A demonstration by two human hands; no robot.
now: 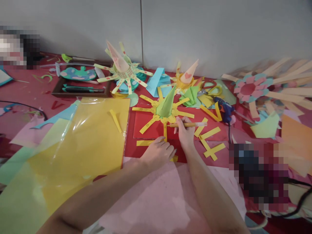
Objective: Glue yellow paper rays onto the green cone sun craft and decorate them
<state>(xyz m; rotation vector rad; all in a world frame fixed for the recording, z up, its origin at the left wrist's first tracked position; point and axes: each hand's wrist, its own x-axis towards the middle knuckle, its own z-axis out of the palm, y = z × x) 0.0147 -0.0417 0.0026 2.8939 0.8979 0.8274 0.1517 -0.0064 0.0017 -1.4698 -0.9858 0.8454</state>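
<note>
A yellow paper sunburst [148,125] with one green cone [166,105] at its centre lies mid-tabletop [131,143], partly over a red sheet [140,125]; seven of its strips can be seen. The right hand [186,135] is closed around one orange-brown pen [195,124], its tip at the strip pointing toward the person. The left hand [158,151] rests over that strip's lower end, fingers bent; whether it pinches the paper cannot be told. To the right lie several loose yellow strips [212,132], some crossing, and one blue glue gun [224,110]. Left, one loose strip [115,121] lies on a large yellow sheet [97,130]. Behind stand two more coned paper pieces, one with star-marked strips [119,66], one with a heart on its cone [187,76]. Two scissors handles show nearby, one red [209,84], one yellow [216,90]. Farther left, a brown tray [81,95] holds thin dark and teal tools [83,89], too tangled to count; one blue, pink-spotted shape [78,74] lies across its far part.
</note>
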